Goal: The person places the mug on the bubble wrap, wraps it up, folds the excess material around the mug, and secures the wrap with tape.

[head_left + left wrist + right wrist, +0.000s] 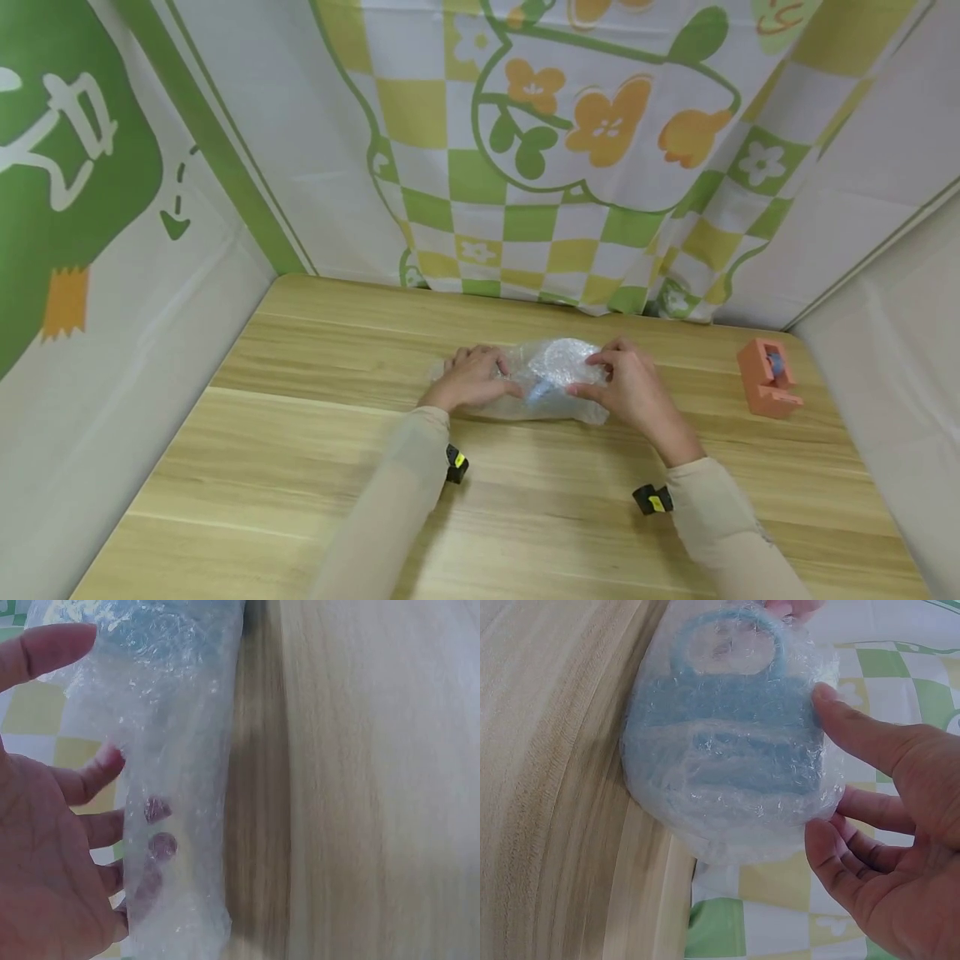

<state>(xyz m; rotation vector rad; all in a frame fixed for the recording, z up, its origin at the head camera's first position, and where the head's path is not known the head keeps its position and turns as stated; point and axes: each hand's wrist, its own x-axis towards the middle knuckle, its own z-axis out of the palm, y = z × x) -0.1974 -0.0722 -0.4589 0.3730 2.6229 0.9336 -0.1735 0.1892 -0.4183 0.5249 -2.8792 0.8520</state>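
A bubble-wrapped package (551, 407) lies on the wooden table, long side across it. Through the clear wrap in the right wrist view shows a light blue item (735, 701) with an arched loop. My left hand (474, 379) rests on the package's left part, thumb spread; in the left wrist view, some fingertips of the left hand (52, 847) show through a loose stretch of wrap (180, 817). My right hand (633, 392) holds the package's right end between thumb and fingers, and the right hand (900, 825) shows the same grip in its wrist view.
An orange tape dispenser (768, 379) stands on the table (300, 467) at the right. A checked, flowered cloth (540, 167) hangs behind the table's back edge. Pale fabric walls rise on the left and right. Small black devices sit at both wrists.
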